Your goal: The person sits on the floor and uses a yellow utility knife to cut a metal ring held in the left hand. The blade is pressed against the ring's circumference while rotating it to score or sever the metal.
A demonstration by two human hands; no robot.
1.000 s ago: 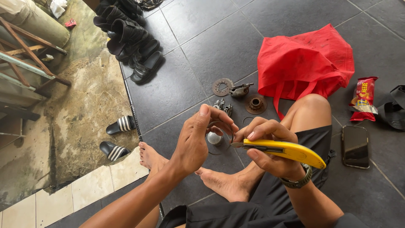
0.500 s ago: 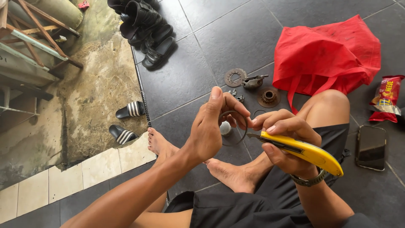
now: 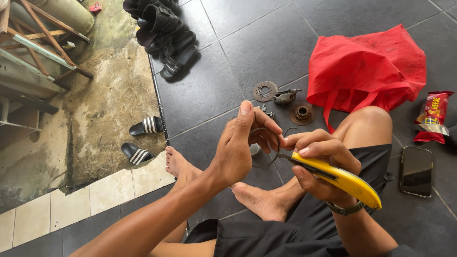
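2 hands work together: right hand (image 3: 318,159) grips a yellow utility knife (image 3: 340,179); left hand (image 3: 240,145) pinches a thin metal ring (image 3: 263,131).

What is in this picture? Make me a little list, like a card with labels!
Place: dark tiled floor, person sitting on it
Left hand: pinches a thin curved metal ring
Right hand: grips a yellow utility knife, tip at the ring
Wrist: a watch
Metal parts: toothed disc, rusty gear, small grey part
Behind the knee: red cloth bag
Far right: snack packet, dark phone
Left: striped sandals, black shoes
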